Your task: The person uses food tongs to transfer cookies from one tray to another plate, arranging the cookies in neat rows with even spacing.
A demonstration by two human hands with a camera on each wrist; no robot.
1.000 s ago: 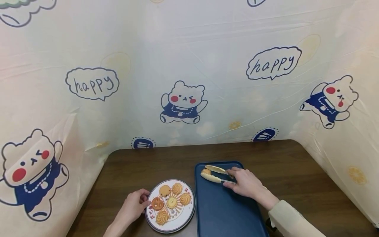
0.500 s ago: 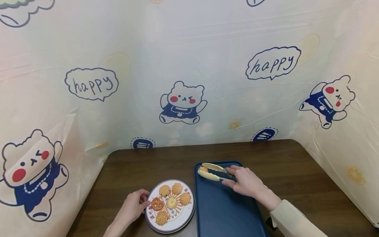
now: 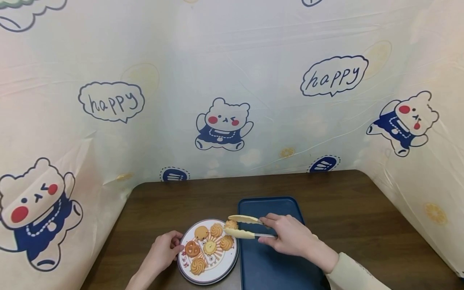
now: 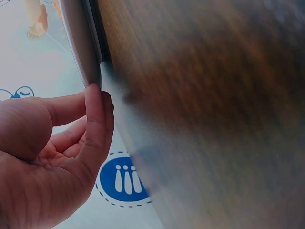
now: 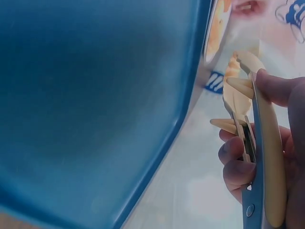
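Observation:
My right hand (image 3: 290, 237) grips cream-tipped metal tongs (image 3: 242, 233). Between the tong tips sits a golden cookie (image 3: 230, 224), held just above the right rim of a round white plate (image 3: 214, 274). The right wrist view shows my thumb and fingers around the two arms of the tongs (image 5: 271, 157). On the plate's left side, my left hand (image 3: 164, 250) pinches the rim, which the left wrist view shows at the plate edge (image 4: 81, 43). Several cookies (image 3: 210, 247) lie on the plate, among them swirled ones and a pretzel-shaped one (image 3: 192, 249).
A dark blue rectangular tray (image 3: 275, 262) lies right of the plate, under my right forearm. Both stand on a brown wooden table (image 3: 152, 205). A pale printed cloth (image 3: 174, 80) with bears hangs behind and at the sides. Another dark rim shows beneath the plate.
My right hand has carried the tongs and the cookie from the tray's far left corner toward me and left, to above the plate's rim. The left hand has stayed at the plate.

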